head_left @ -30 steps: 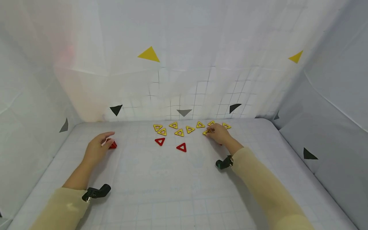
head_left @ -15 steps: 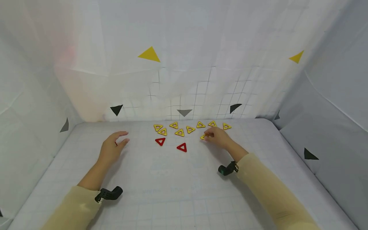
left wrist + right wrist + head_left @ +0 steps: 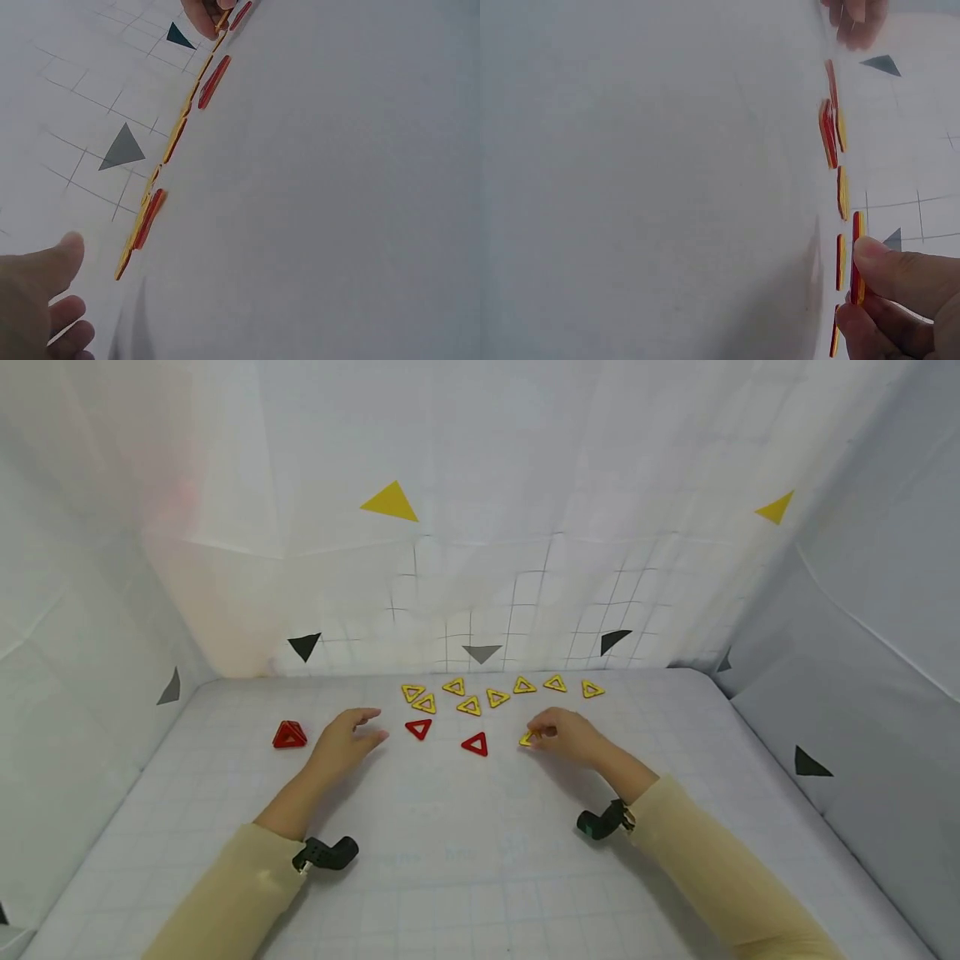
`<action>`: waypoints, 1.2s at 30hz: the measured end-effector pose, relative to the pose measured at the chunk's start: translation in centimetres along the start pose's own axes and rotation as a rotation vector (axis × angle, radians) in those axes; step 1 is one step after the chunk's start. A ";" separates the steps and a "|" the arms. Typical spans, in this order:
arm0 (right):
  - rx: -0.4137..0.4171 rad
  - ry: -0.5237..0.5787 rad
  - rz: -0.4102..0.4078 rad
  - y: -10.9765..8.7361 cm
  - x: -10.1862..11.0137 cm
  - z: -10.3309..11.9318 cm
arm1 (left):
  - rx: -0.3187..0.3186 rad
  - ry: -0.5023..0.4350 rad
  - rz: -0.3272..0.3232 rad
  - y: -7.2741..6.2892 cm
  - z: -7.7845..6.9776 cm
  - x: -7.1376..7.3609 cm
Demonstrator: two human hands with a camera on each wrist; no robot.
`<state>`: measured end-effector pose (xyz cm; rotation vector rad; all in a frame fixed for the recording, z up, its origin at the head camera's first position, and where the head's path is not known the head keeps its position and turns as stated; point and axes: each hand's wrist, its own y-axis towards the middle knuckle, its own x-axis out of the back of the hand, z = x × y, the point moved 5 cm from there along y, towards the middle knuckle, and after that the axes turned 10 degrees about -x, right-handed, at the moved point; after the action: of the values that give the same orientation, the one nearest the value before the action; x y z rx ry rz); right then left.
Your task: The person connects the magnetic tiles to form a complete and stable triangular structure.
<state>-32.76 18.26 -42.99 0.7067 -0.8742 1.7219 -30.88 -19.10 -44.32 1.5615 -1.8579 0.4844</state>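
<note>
My right hand pinches a yellow triangle frame between thumb and fingers, just over the table. In the right wrist view this triangle is edge-on, red on one side and yellow on the other. My left hand holds nothing, its thumb and fingers apart, left of a red triangle frame. A second red triangle frame lies between the hands. Left of my left hand stands a small red pyramid. Near my right hand, the left wrist view shows another red piece, hidden in the head view.
Several yellow triangle frames lie in a loose band along the back of the white table. Behind them rises a white cloth wall with flat triangle marks. More cloth walls stand at both sides.
My left hand has left the red pyramid and moved right, so the pyramid now shows fully. My right hand has drawn the pinched yellow triangle out of the back group, toward me.
</note>
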 end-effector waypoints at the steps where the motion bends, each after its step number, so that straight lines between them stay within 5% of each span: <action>1: 0.005 -0.003 0.005 -0.1 -0.1 0.0 | -0.005 -0.006 0.006 0.2 -0.1 -0.3; 12: 0.046 -0.015 0.047 -2.1 -0.7 0.3 | -0.075 -0.017 0.013 2.6 -0.9 -2.9; 21: 0.141 -0.041 0.078 -3.6 -1.4 0.7 | -0.063 0.033 -0.006 4.1 -1.4 -4.6; 29: 0.173 -0.051 0.107 -4.5 -2.3 0.9 | -0.069 0.185 0.038 4.5 -2.1 -5.1; 36: 0.188 -0.037 0.117 -4.8 -3.1 1.1 | -0.081 0.177 0.046 4.0 -2.2 -5.2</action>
<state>-27.23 16.64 -43.81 0.8283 -0.7994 1.9188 -33.86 -13.00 -45.74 1.3798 -1.7590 0.5436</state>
